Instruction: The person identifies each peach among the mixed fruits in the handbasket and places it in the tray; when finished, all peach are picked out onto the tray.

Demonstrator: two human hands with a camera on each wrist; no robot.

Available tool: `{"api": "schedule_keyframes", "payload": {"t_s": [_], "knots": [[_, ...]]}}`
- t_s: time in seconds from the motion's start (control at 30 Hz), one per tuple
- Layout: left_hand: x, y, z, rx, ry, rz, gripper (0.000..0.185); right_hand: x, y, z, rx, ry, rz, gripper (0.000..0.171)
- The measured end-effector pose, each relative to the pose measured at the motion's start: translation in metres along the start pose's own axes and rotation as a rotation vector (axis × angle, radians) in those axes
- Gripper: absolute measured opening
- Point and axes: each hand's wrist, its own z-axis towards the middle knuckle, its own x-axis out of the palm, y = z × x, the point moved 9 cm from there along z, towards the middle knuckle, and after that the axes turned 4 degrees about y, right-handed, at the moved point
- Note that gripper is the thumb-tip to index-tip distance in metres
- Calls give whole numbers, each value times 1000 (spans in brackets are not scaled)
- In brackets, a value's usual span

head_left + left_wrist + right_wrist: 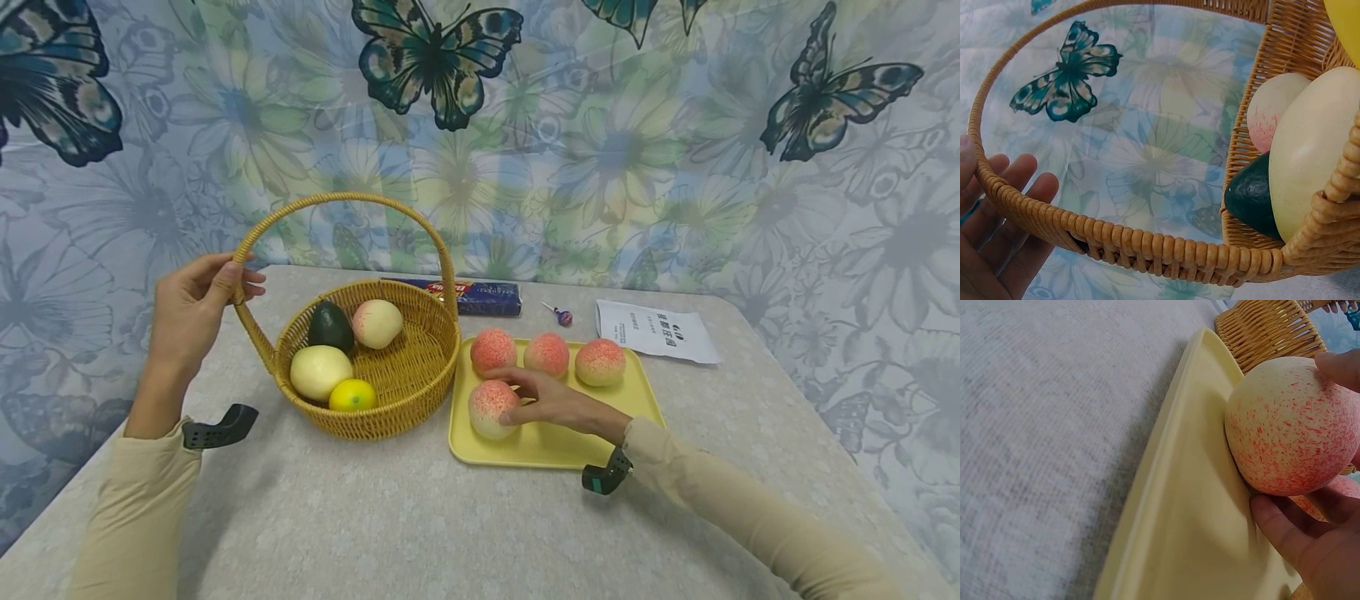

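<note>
My left hand holds the left side of the handle of a wicker basket, thumb on one side and fingers behind it. In the basket lie a dark green avocado, a pale peach, a pale yellow oval fruit and a yellow lemon. My right hand grips a speckled pink-and-cream peach between thumb and fingers, at the left part of a yellow tray. Behind it on the tray sit three more peaches.
A dark blue packet lies behind the basket. To its right are a small lollipop and a white printed packet. A butterfly-patterned cloth hangs at the table's back edge.
</note>
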Motion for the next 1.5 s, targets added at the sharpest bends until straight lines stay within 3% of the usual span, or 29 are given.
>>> {"api": "schedule_keyframes", "payload": {"t_s": [0.63,1.13,1.5], "knots": [[1,1,0,-8,4,15,31,-6,15,3,-56,4,-1,60],[1,3,2,-14,4,26,32,-15,61,24,-137,-9,30,53],[0,3,0,-15,3,16,32,-24,90,45,-172,-20,-84,51]]}}
